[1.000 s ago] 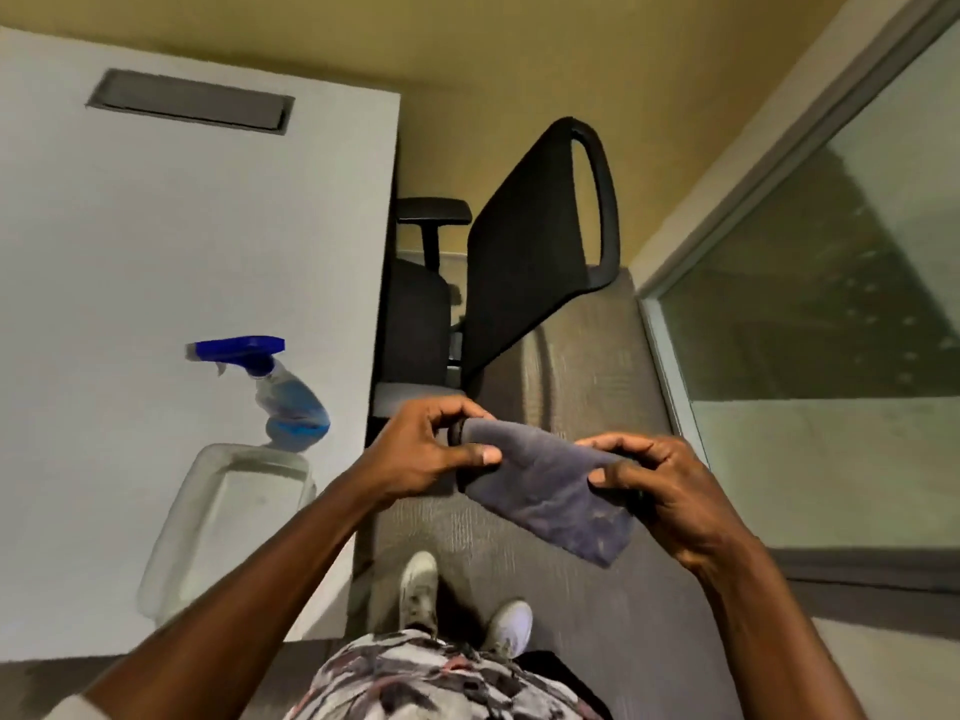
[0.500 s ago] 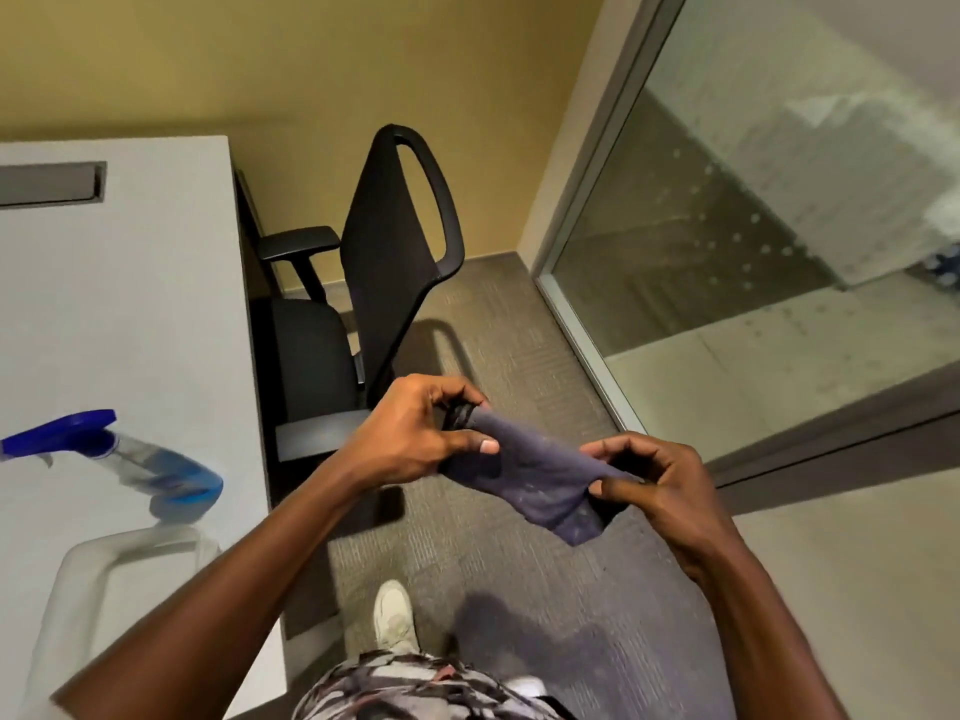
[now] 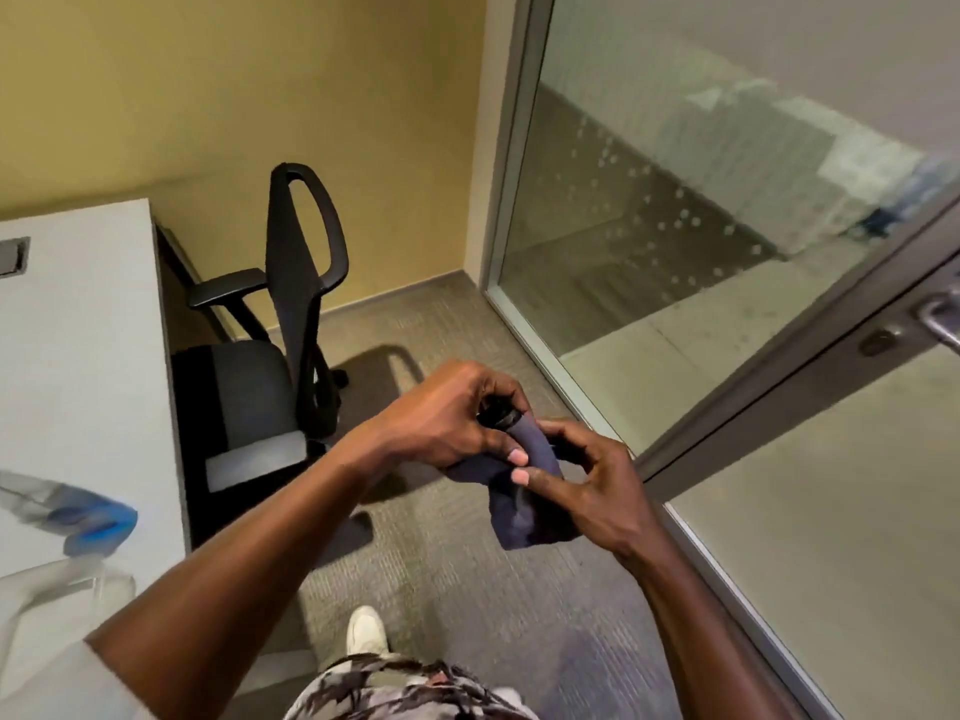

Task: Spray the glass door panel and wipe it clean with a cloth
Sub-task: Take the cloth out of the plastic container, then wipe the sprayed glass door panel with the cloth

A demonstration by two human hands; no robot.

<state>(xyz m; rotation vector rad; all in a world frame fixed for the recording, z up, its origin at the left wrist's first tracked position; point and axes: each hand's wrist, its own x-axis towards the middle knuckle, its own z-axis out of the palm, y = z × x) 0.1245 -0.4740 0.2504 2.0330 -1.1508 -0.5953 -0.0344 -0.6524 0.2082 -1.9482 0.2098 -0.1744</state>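
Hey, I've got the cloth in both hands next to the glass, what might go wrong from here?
The cloth is bunched between the left hand and right hand; a wad may smear the specks on the glass panel rather than lift them. The spray bottle sits away on the table, so respraying likely means turning away.

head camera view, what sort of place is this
Most likely a small office or meeting room: a black office chair beside a white desk, grey carpet, and a metal-framed glass door panel with a lever handle.
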